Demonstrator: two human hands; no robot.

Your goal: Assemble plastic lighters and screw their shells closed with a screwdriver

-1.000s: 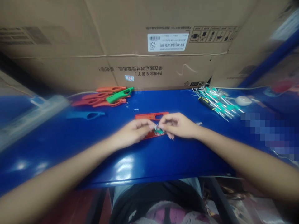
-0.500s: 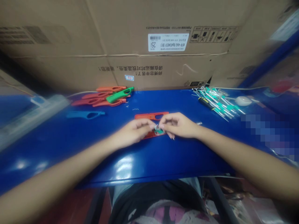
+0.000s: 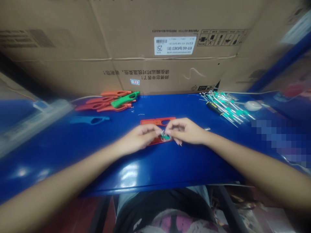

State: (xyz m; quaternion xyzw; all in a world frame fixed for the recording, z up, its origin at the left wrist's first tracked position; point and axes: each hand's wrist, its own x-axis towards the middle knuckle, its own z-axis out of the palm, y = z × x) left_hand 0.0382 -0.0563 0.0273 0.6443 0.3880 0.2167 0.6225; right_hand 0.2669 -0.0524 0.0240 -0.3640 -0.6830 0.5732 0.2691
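Note:
My left hand (image 3: 143, 136) and my right hand (image 3: 186, 131) meet at the middle of the blue table, thumbs and fingertips pinched close together. Between them is a small green part with thin wires (image 3: 166, 137); the exact bit each hand grips is too small to make out. Beneath the fingers lies an orange-red plastic casing half (image 3: 155, 141), partly hidden by my left hand. Just behind it rests a matching orange lighter-shaped casing half (image 3: 153, 122) with an oval opening. A thin metal rod end (image 3: 207, 129) sticks out beyond my right hand.
Several orange casings (image 3: 104, 100) lie piled at the back left, a green casing (image 3: 125, 99) on top and a blue casing (image 3: 91, 120) in front. At the back right are metal rods with green parts (image 3: 228, 108) and a black-yellow screwdriver (image 3: 214, 108). Cardboard (image 3: 136, 68) stands behind.
Both hands stay in nearly the same pinched pose over the casing. The whole view has shifted very slightly; nothing else has visibly moved.

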